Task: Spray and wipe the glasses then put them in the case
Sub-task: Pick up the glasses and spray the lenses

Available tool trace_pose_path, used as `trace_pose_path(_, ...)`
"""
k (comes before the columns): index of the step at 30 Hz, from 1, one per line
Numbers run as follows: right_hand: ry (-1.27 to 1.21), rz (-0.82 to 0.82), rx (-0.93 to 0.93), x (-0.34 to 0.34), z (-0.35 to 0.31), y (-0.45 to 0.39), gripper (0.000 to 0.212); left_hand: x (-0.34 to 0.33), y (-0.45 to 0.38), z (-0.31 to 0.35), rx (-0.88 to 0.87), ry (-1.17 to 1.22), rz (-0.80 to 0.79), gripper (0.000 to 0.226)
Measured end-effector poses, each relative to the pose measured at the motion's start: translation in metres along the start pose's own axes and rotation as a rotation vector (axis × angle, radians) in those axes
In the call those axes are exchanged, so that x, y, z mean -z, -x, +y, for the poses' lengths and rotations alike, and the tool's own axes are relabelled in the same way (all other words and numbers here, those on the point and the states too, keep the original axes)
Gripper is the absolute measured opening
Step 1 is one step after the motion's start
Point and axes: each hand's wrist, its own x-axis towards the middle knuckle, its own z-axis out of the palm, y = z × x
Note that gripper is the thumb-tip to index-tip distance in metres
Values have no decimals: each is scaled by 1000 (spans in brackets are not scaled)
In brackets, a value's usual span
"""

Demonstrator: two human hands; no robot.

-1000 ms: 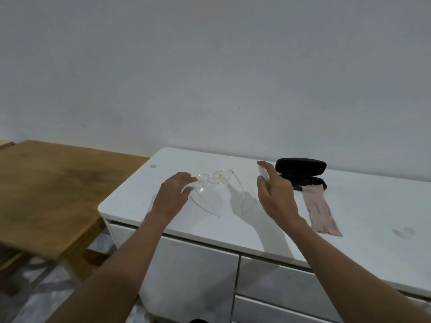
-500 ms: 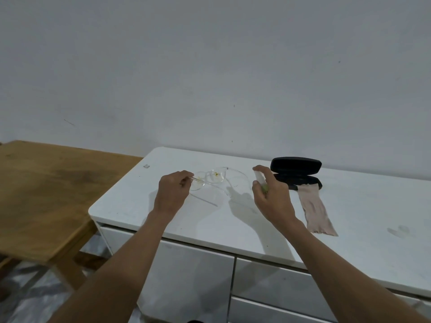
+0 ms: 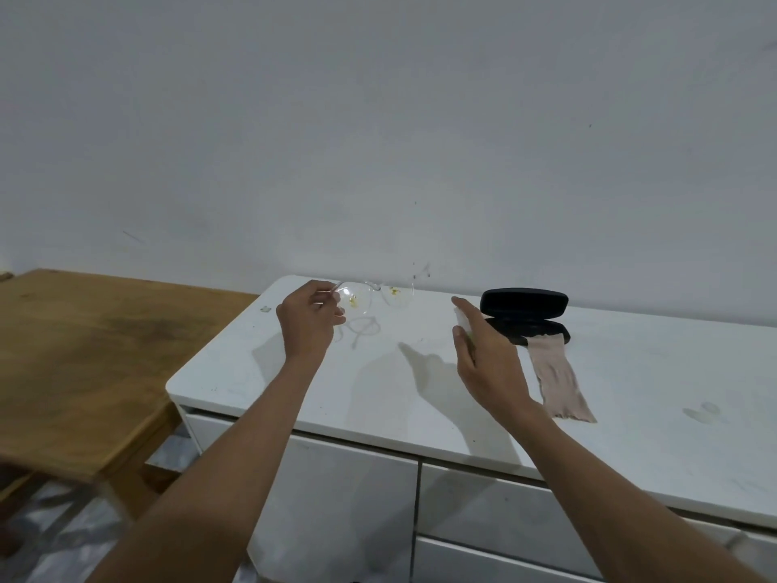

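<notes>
Glasses [image 3: 370, 297], clear-framed, pinched at 1 end by the left hand [image 3: 309, 319] and raised above the white cabinet top [image 3: 378, 385]. Right hand [image 3: 487, 355] curls around a small spray bottle [image 3: 462, 319], index finger extended on top. Open black case [image 3: 525, 313] and beige cloth [image 3: 559, 376] lie just beside it.

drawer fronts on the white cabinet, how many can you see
3: one under the left hand, at; one at upper right; one below it, cut off by the frame. More may be hidden.

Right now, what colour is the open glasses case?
Black, seen in the head view: the glasses case sits open on the white cabinet.
</notes>
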Motion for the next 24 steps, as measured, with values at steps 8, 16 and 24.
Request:
trace_pose_path(8, 27, 139, 144, -3, -40, -21, 46, -9, 6, 33, -84, 58, -41, 13)
trace_pose_path(16, 49, 170, 149, -7, -49, -30, 45, -13, 7, 44, -127, 59, -59, 15)
trace_pose_path(24, 43, 162, 89, -8, -54, -31, 45, -12, 11, 48, -146, 61, -43, 17)
